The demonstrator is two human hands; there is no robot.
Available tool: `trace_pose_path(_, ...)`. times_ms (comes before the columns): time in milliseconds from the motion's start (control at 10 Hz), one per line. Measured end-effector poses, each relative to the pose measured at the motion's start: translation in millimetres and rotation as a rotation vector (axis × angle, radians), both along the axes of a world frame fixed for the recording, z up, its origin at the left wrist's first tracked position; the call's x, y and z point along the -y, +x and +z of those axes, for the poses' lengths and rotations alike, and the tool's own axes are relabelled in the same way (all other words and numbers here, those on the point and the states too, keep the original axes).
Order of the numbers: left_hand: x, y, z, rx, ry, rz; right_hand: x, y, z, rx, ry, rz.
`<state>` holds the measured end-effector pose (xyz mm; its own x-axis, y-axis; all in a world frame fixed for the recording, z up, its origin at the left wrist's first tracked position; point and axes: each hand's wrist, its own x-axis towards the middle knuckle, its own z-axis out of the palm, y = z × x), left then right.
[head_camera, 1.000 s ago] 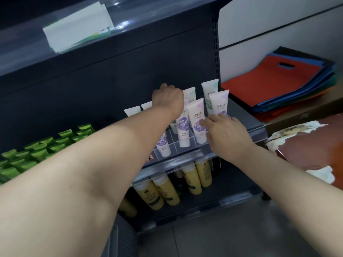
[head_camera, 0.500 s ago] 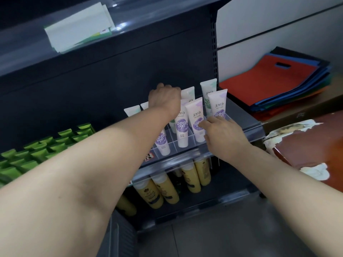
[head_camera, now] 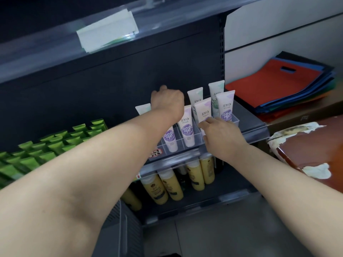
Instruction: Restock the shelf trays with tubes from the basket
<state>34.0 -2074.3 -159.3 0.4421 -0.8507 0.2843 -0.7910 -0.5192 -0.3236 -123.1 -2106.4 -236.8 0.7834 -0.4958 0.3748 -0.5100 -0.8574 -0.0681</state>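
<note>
Seating step, centre frame: the right hand (head_camera: 220, 133) pressed straight fingers against a white purple-labelled plastic tube (head_camera: 203, 110) standing upright in the clear divided shelf tray (head_camera: 235, 121). The left hand (head_camera: 167, 101) lay over the rear row; its grip could not be determined. Judged next: square the tubes, then return to the unseen basket.

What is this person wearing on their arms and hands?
Nothing that shows. The left arm and right arm are bare up to the picture's edge, no sleeves. The left hand and right hand have no gloves; no watch, bracelet or ring is visible, though the left fingers are mostly hidden.
</note>
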Motion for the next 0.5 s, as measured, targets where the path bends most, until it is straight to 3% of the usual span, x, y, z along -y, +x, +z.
trace_pose_path(500, -54.0, -6.8, 23.1, -0.121, -0.088, -0.136, -36.0, 2.8, 13.3, -0.121, 0.01, -0.007)
